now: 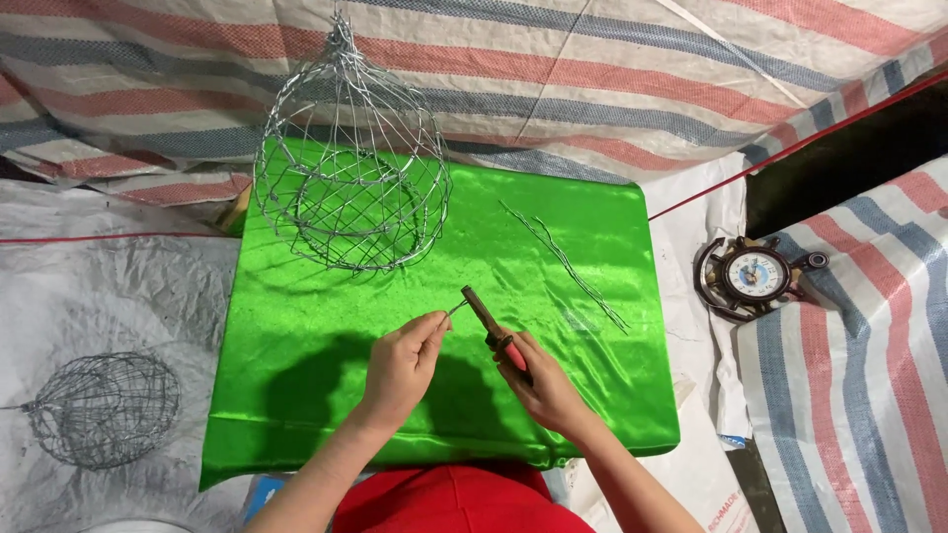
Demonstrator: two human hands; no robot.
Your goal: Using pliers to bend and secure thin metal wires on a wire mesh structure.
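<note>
My left hand (403, 363) pinches a short wire (455, 310); my right (541, 385) clenches pliers (484, 318) biting its end, just below the cage (351, 188). I'd grip firmly, twist slowly.

short wire (456, 310) in rusty pliers (484, 316)

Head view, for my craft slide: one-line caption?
Left hand holds short wire against pliers in right hand.
</note>
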